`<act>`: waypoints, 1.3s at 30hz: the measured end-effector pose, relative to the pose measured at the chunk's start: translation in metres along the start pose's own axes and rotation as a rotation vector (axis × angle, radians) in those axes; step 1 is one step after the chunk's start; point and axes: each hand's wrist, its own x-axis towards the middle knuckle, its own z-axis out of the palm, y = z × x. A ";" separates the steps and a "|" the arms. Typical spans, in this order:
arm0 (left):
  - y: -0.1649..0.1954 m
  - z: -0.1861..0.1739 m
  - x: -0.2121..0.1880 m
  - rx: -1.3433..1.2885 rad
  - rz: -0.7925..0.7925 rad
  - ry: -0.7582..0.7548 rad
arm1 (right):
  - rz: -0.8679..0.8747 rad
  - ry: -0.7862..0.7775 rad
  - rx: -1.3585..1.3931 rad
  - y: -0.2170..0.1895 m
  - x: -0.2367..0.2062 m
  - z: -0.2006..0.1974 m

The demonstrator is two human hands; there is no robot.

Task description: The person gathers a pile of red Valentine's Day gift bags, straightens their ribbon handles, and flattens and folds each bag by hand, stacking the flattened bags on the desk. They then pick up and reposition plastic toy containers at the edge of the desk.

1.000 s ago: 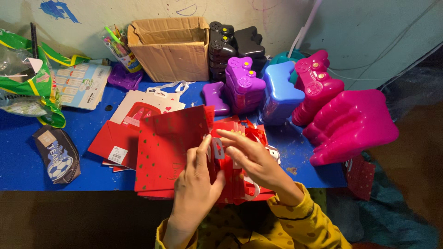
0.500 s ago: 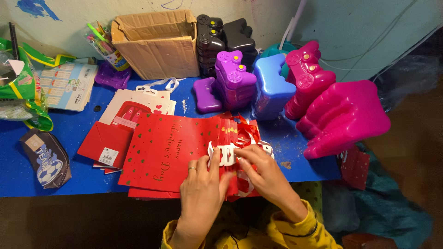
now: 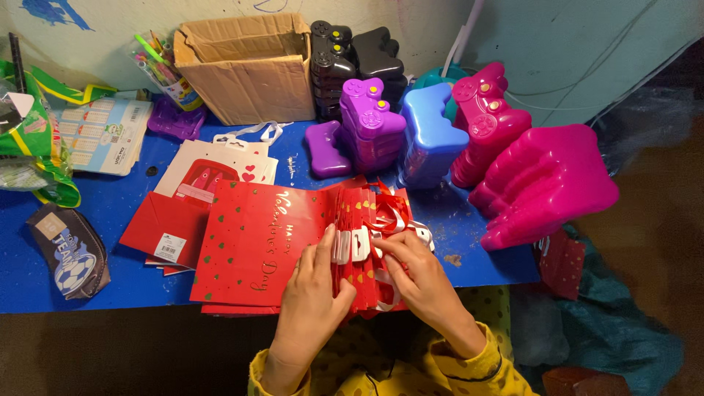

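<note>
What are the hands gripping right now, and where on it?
Both the left hand and right hand pinch the white hang tags at the top edge of the red gift bags.

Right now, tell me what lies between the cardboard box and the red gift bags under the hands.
In the head view, white gift bags with ribbon handles lie on the blue table, between cardboard box and red gift bags.

Open brown cardboard box [image 3: 249,70] behind red gift bags [image 3: 260,246]

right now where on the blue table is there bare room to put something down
Bare blue table shows at the front left, between the dark pencil pouch and the red gift bags, and near the front right corner under the pink cases. The back, by the cardboard box and purple cases, is crowded.
</note>
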 end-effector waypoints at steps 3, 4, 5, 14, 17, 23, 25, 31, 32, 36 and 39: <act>-0.003 0.001 -0.002 -0.032 -0.028 0.003 | -0.006 -0.003 0.022 -0.002 0.000 0.005; -0.004 0.002 -0.002 -0.043 -0.042 -0.002 | -0.001 -0.010 0.035 -0.003 0.000 0.007; -0.004 0.001 -0.002 -0.042 -0.020 0.007 | 0.002 -0.018 0.048 -0.004 -0.001 0.008; -0.001 0.012 0.001 0.029 -0.037 0.033 | -0.046 -0.064 0.201 -0.007 -0.003 0.029; -0.006 0.011 0.004 -0.019 -0.042 0.051 | -0.062 -0.003 0.151 -0.002 0.000 0.023; -0.010 0.004 0.005 -0.130 -0.067 0.065 | -0.091 0.188 -0.140 0.011 0.019 0.009; -0.008 0.002 0.006 -0.131 -0.219 -0.002 | -0.135 0.190 -0.206 0.013 0.022 0.011; 0.011 0.013 0.002 0.138 -0.036 0.071 | -0.145 0.195 -0.306 0.017 0.023 0.023; 0.013 0.016 0.002 0.164 -0.047 0.061 | -0.146 0.196 -0.310 0.018 0.022 0.022; 0.009 0.018 0.003 0.137 -0.085 -0.024 | -0.081 0.139 -0.327 0.023 0.018 0.014; -0.006 0.008 0.003 -0.028 -0.022 -0.020 | -0.088 0.142 -0.318 0.025 0.016 0.007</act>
